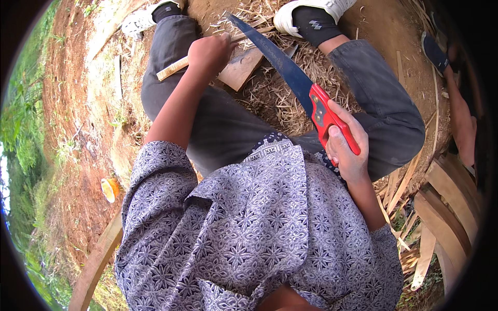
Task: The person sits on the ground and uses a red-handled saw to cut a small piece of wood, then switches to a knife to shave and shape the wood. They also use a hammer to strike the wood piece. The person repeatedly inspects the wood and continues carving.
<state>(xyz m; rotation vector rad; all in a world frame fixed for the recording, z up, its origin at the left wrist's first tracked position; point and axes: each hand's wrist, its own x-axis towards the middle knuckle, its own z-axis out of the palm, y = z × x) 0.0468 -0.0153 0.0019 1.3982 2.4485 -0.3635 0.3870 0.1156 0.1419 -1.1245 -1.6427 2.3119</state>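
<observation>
My right hand (346,144) grips the red handle of a curved hand saw (280,65). Its dark blue blade runs up and left toward a pale bamboo stick (174,68). My left hand (210,52) is closed around that stick, holding it across a wooden block (240,68) between my knees. The blade's far end lies over the stick just right of my left hand. I sit in dark grey trousers and white shoes, with a blue patterned shirt filling the lower view.
Dry straw and shavings (270,98) cover the ground between my legs. Split wooden strips (441,202) are stacked at the right, beside another person's leg and sandal (434,52). An orange cup (109,189) sits on red soil at the left. A curved plank (96,259) lies lower left.
</observation>
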